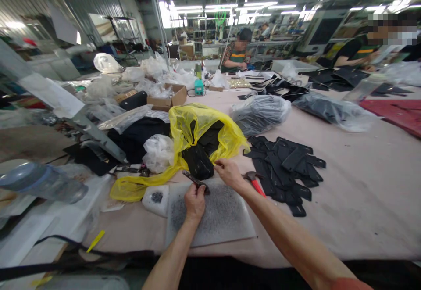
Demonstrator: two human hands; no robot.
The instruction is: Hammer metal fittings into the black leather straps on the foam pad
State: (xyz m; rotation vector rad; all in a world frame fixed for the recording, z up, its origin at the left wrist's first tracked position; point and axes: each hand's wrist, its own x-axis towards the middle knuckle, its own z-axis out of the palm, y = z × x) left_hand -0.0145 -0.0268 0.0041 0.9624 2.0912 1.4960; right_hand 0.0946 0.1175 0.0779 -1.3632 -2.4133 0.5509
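Observation:
My left hand (195, 202) is closed around a short, narrow black piece (190, 177), held tilted above a grey-speckled white board (226, 220). What this piece is I cannot make out. My right hand (228, 173) has its fingers bent together beside a black bundle (198, 162) that sticks out of a yellow plastic bag (230, 134). Whatever lies between those fingertips is too small to name. A hammer (257, 187) with a red handle lies right of the board, against a pile of flat black pieces (286, 162).
A white block (156, 200) with a dark patch sits left of the board. Behind are clear bags of black parts (261, 112), a cardboard box (171, 99) and a teal device (199, 87). A water bottle (42, 182) lies at left. Co-workers (237, 53) sit across the table.

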